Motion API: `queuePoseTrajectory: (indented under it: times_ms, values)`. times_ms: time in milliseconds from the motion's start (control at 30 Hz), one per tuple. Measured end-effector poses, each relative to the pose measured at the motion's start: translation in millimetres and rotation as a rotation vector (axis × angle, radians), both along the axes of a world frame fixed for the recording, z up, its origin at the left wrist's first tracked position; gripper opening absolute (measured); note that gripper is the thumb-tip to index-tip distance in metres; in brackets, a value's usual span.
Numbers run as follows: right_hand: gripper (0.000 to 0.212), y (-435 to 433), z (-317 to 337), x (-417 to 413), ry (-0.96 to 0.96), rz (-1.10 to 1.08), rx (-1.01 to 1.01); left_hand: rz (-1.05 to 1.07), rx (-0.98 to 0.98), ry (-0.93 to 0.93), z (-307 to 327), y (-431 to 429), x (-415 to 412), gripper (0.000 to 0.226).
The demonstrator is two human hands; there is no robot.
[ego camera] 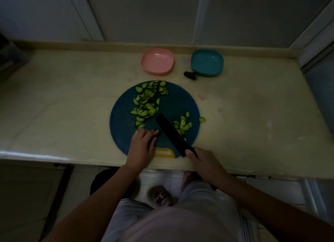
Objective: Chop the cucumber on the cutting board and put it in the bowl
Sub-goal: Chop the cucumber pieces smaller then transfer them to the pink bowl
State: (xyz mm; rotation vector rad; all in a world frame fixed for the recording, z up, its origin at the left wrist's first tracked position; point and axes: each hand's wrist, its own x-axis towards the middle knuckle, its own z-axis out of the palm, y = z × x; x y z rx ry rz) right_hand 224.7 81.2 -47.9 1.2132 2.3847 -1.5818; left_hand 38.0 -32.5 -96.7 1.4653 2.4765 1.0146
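The right hand (204, 162) was closed round the handle of the knife (171, 133), thumb on top. The black blade ran slantwise up and left over the near half of the board (180, 100). The left hand (141, 146) lay on the board just left of the blade, fingers bent with their tips down. Something dark sat under them, but in the dim light I could not tell whether it was cucumber or shadow, or whether the hand gripped it.

Most slices (147, 104) lay in a long heap from the board's far rim down to the left fingertips. A smaller heap (183, 125) sat just right of the blade. One stray slice (202, 119) lay at the board's right edge, partly on the counter (253, 106).

The board's near edge, with its yellow tab (163, 152), came close to the counter's front edge. Beyond the board stood the pink bowl (157, 61) and the teal bowl (207, 62), apart from each other, and a cucumber end (190, 75) touched the teal one. Wide counter stretched to either side of the board.
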Motion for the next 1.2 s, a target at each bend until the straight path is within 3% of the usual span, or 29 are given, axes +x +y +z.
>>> queuePoseTrajectory:
  times_ms: [500,733,933,1200]
  values:
    - [0.036,-4,2,-1,0.000,0.010,-0.061,0.023,-0.003,0.005,3,0,1,0.021]
    - [0.035,-6,6,-5,-0.026,0.073,0.067,0.010,0.001,-0.006,3,0,1,0.031]
    - [0.035,-11,2,-19,-0.075,0.114,0.159,0.025,-0.010,-0.013,2,0,0,0.021]
    - [0.038,-7,2,-11,-0.074,0.067,0.129,0.036,0.008,-0.039,2,0,0,0.021]
